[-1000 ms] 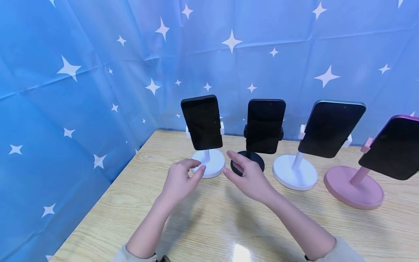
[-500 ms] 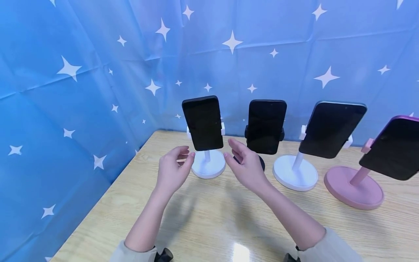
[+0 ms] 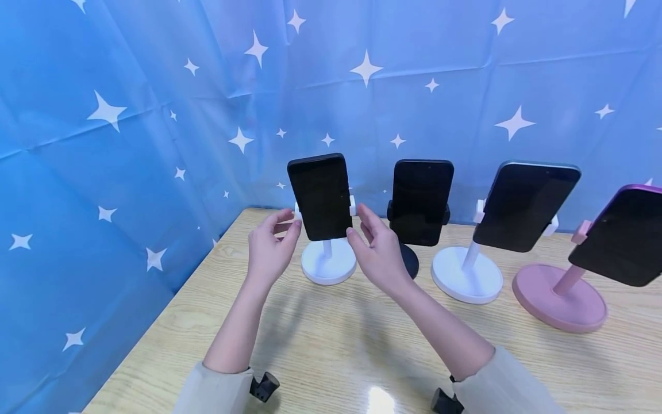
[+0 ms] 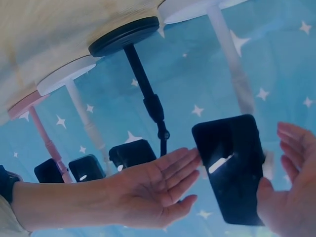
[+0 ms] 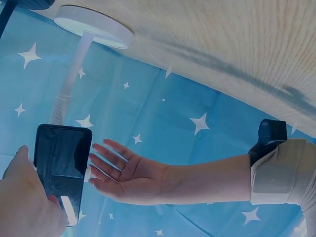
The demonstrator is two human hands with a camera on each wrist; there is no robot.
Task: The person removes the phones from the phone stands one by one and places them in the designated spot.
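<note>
At the far left of the row, a black smartphone sits in the clamp of a white phone stand, screen facing me. My left hand is raised at the phone's left side, its fingers relaxed and gently bent, fingertips close to the white clamp. On the opposite side my right hand has its fingers extended, with the thumb overlapping the phone's lower right corner in the head view. In the right wrist view the left palm faces the phone with fingers spread. Neither hand is curled round anything.
Right of it stand a black stand with a phone, a second white stand with a phone, and a pink stand with a phone. A blue star-patterned curtain hangs behind the wooden table.
Both hands have risen and moved forward from near the white base to the two sides of the leftmost phone. The left hand also shifted left. Phones and stands have stayed put.
</note>
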